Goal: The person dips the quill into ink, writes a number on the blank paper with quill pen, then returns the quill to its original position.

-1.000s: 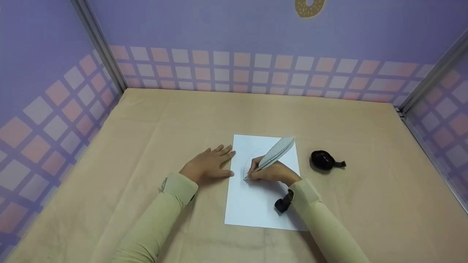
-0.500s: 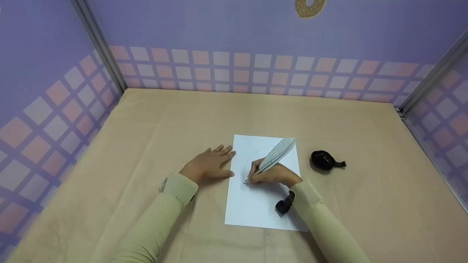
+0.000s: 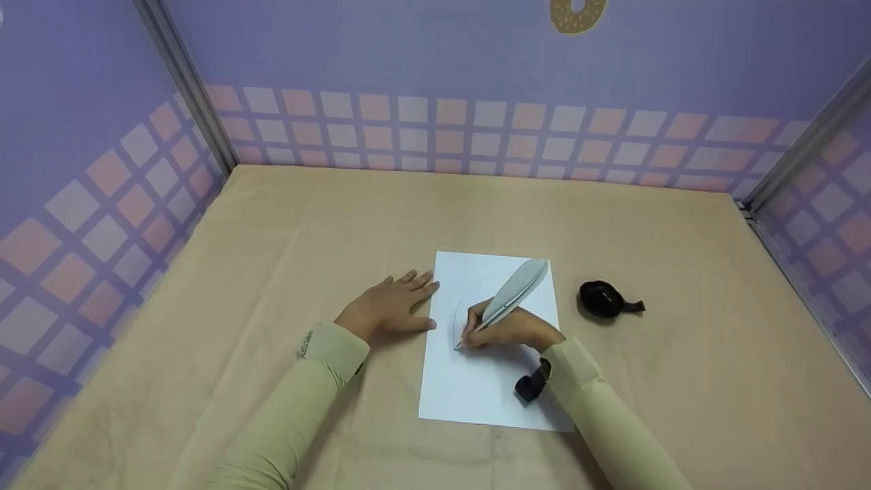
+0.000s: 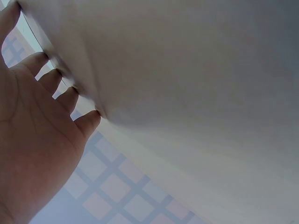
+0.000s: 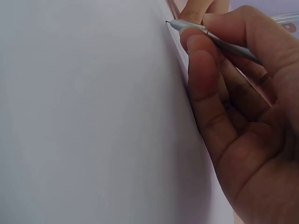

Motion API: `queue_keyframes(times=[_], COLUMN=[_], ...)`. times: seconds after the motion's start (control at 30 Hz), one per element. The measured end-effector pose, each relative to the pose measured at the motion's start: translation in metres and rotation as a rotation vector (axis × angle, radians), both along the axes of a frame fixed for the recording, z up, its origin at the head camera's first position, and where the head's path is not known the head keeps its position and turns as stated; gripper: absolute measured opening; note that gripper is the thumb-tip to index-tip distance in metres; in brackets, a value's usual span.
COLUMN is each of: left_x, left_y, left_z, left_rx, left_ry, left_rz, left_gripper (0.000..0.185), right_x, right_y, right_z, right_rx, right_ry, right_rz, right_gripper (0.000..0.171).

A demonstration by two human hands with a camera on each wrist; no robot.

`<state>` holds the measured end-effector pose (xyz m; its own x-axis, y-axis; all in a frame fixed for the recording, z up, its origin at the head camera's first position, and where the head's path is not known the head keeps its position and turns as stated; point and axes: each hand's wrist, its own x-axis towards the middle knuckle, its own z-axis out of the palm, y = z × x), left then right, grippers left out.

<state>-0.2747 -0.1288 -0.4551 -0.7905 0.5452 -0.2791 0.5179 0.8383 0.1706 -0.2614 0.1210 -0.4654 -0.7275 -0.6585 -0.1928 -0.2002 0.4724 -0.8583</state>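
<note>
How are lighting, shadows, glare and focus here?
Head view: light fairly even, soft shadow under the right hand, faint glints on the black dish. Left wrist view: dim, the cloth soft and low in contrast. Right wrist view: the paper greyish and nearly featureless, shadowed near the right hand, pen fairly crisp.

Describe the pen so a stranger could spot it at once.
On the beige cloth-covered table lies a rectangular white paper sheet. Over it, the person's bare right hand grips a slim silvery pen. Its pale grey feather-shaped top sets it apart from the glossy black short-handled dish right of the sheet.
</note>
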Motion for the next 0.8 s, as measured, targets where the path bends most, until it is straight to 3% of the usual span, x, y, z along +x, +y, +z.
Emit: queue_keyframes(times=[0.5, 0.8], left_x=[0.004, 0.003], left_y=[0.001, 0.001], left_z=[0.004, 0.003], left_rx=[0.044, 0.018], left_ry=[-0.005, -0.003], left_rz=[-0.002, 0.014], left_gripper=[0.078, 0.079], right_x=[0.013, 0.006], right_y=[-0.002, 0.001], right_z=[0.013, 0.002], right_rx=[-0.018, -0.029], right_ry=[0.006, 0.004], right_rz=[0.056, 0.103], right_gripper=[0.008, 0.010])
